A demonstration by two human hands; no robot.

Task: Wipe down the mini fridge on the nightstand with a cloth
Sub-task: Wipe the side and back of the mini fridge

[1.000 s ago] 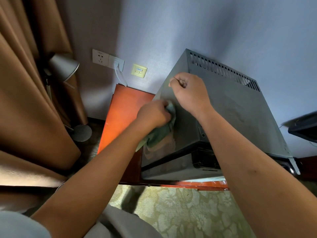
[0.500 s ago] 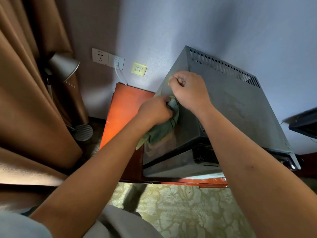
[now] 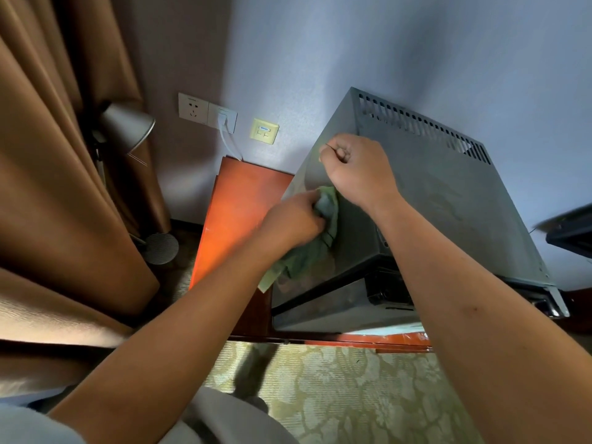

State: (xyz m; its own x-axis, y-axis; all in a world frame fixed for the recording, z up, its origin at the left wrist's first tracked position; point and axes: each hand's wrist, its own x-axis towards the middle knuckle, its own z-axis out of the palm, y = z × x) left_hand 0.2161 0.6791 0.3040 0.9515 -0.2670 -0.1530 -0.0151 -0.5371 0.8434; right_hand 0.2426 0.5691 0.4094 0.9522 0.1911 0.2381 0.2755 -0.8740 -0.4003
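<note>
A dark grey mini fridge [image 3: 448,193] with a slotted vent along its back edge stands on a red-orange nightstand [image 3: 240,200] against the wall. My left hand [image 3: 291,219] grips a bunched green cloth [image 3: 307,257] and presses it against the fridge's left side, with the cloth's loose end hanging below. My right hand [image 3: 355,168] is curled into a fist and rests on the fridge's top left edge, just above the cloth. A thin thread-like line sticks out near its knuckles; what it is I cannot make out.
Brown curtains [image 3: 48,155] hang at the left, with a grey lamp [image 3: 128,126] beside them. Wall sockets [image 3: 206,112] with a white cable sit above the nightstand. Patterned green carpet [image 3: 336,379] lies below. A dark object [image 3: 570,229] juts in at the right.
My left hand has slid the cloth upward along the fridge's left side, closer to my right hand. The right fist has stayed on the top edge.
</note>
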